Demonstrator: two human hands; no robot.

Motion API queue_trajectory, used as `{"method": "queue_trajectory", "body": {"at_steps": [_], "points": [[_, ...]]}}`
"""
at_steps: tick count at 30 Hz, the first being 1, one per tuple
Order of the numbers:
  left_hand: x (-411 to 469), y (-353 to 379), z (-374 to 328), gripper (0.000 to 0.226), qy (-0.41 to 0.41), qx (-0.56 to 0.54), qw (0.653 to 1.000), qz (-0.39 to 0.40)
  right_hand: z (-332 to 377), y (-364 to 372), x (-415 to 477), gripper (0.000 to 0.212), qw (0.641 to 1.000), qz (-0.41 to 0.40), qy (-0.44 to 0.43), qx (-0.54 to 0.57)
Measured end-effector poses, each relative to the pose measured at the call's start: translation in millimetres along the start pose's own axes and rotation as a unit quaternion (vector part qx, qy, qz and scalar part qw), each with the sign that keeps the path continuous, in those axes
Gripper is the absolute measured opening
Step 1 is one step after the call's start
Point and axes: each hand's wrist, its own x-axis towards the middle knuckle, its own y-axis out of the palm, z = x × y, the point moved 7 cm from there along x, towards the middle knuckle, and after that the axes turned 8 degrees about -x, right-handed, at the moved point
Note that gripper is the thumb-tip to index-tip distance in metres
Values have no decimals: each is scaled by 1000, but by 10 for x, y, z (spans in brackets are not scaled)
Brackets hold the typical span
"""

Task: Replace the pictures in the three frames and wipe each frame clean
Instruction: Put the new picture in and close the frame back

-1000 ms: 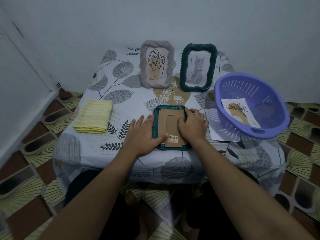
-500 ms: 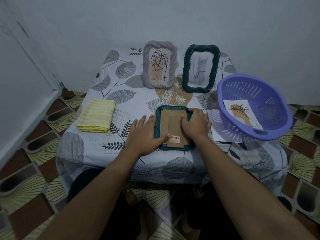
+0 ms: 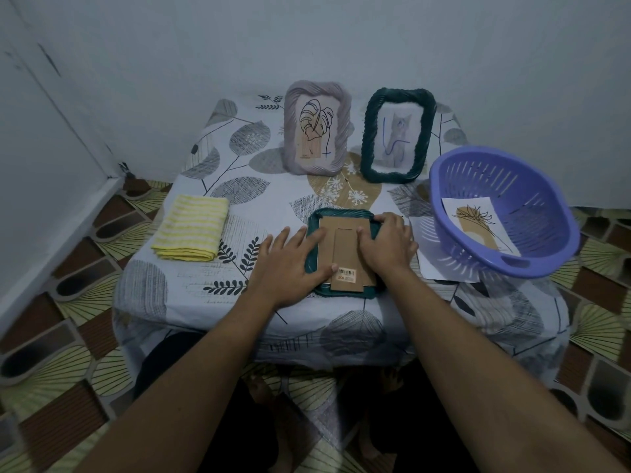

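A dark green frame (image 3: 336,213) lies face down at the table's front middle, its brown cardboard back (image 3: 345,249) with a barcode sticker facing up. My left hand (image 3: 290,264) lies flat on the frame's left edge, thumb pressing the cardboard. My right hand (image 3: 387,244) presses on the right side, fingers curled over the frame's right rim. At the back stand a grey-lilac frame (image 3: 317,128) with a leaf drawing and a second dark green frame (image 3: 397,134) with a cat picture. A folded yellow striped cloth (image 3: 191,232) lies at the left.
A purple plastic basket (image 3: 532,186) at the right holds a printed picture (image 3: 478,223). A white sheet (image 3: 440,264) lies partly under the basket. The leaf-patterned tablecloth (image 3: 239,189) covers the small table. A wall rises just behind; patterned floor tiles surround the table.
Both hands stay on the face-down frame with only slight shifts of the fingers. The head camera has drifted a little.
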Motion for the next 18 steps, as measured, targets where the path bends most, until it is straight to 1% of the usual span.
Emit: {"method": "queue_trajectory", "body": {"at_steps": [2, 8, 18], "points": [[3, 13, 9, 75, 0, 16, 1000, 9, -2, -6, 1, 42, 1000, 1, 1, 2], [3, 8, 6, 74, -5, 13, 1000, 6, -24, -23, 32, 43, 1000, 8, 7, 13], [6, 7, 6, 73, -9, 3, 1000, 5, -5, -26, 35, 34, 999, 2, 22, 25]]}}
